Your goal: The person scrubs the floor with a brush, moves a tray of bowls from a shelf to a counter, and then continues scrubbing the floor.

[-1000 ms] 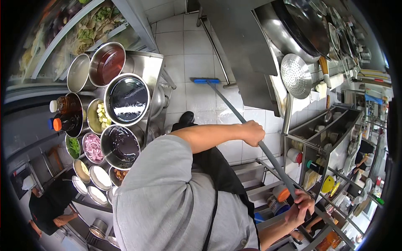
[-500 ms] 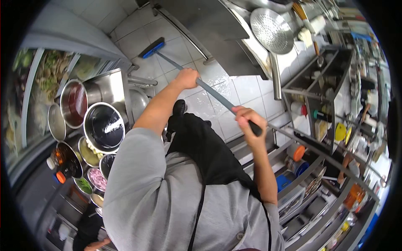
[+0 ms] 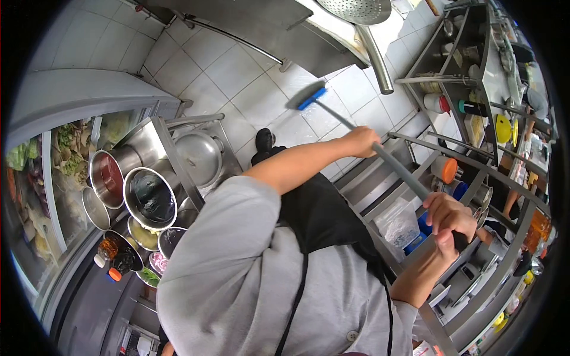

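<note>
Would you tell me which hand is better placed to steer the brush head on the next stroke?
Probably the left hand: it holds the grey handle lower down, nearer the blue brush head on the tiled floor. The right hand closes on the top end, beside the metal shelves.

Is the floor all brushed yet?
Not fully, I think. Tiles by the black shoe look wet and shiny. The left hand and right hand grip the grey handle, blue brush head on the floor. The far tiles look dull, probably undone.
</note>
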### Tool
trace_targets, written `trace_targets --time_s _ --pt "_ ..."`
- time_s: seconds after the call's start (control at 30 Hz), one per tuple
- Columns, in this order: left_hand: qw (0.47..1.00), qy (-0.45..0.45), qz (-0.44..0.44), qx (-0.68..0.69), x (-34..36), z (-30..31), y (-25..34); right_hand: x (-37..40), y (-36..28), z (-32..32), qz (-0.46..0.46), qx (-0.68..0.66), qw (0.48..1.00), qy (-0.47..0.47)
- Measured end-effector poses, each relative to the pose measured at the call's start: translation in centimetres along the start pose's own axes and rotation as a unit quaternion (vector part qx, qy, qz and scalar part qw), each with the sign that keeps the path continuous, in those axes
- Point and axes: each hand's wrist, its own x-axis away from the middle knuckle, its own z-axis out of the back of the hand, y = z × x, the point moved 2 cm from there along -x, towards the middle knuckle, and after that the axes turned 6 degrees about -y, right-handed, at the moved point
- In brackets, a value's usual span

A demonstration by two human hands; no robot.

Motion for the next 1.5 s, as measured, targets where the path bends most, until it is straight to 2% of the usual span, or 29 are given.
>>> trace_targets --time_s 0.07,0.17,0.3,0.4,0.43,0.57,0.8,0.87,0.9,0.97,1.03,1.07,1.1,1.27,1.4,1.5 --pt "0.998 -0.055 -0.038 0.006 -1.9 -0.1 1.6 0.5 -0.4 0.4 0.021 0.023 0.999 0.017" --pt "0.995 -0.069 -0.073 -0.021 -3.0 1.4 5.1 1.9 -3.0 1.4 0.044 0.039 0.997 0.051" --pt "0.987 -0.094 -0.098 0.079 -0.2 4.8 8.0 4.5 -5.3 3.4 0.086 -0.006 0.994 0.071" --pt "0.991 -0.094 -0.081 0.056 3.0 6.7 6.8 4.9 -4.2 3.5 0.086 -0.082 0.991 0.069" --pt "0.991 -0.098 -0.073 0.052 4.3 7.5 6.2 5.2 -3.2 3.3 0.077 -0.107 0.987 0.094" --pt "0.994 -0.083 0.04 -0.053 9.0 11.5 2.7 2.0 1.0 0.8 0.087 -0.217 0.972 0.021" --pt "0.974 0.027 0.195 -0.111 16.5 19.8 -5.0 -4.3 7.0 -6.9 0.096 -0.183 0.977 0.041" --pt "0.965 0.101 0.211 -0.121 18.8 22.4 -8.6 -4.8 12.0 -10.1 0.024 -0.164 0.982 0.093" --pt "0.958 0.149 0.208 -0.126 20.5 22.9 -11.2 -6.8 12.8 -11.9 0.088 -0.179 0.979 0.04" --pt "0.946 0.175 0.23 -0.145 23.5 25.0 -14.1 -8.6 15.5 -16.2 0.054 -0.166 0.984 0.041" --pt "0.894 0.172 0.327 -0.253 27.1 24.2 -19.9 -9.1 18.4 -19.9 0.077 -0.178 0.981 -0.006" --pt "0.9 0.123 0.333 -0.252 27.6 24.6 -20.4 -8.9 18.7 -20.7 0.068 -0.178 0.981 -0.029" --pt "0.902 0.074 0.343 -0.251 27.7 24.3 -19.8 -8.7 18.5 -20.3 0.06 -0.167 0.984 -0.032" --pt "0.931 0.036 0.307 -0.195 21.8 19.9 -14.9 -6.6 14.9 -14.5 0.046 -0.105 0.993 -0.036" --pt "0.945 0.043 0.273 -0.173 15.0 16.4 -10.0 -4.0 11.0 -9.8 0.01 -0.059 0.998 0.026" --pt "0.963 0.054 0.232 -0.128 11.0 12.1 -9.2 -1.9 7.5 -7.0 -0.028 0.003 0.997 0.066"
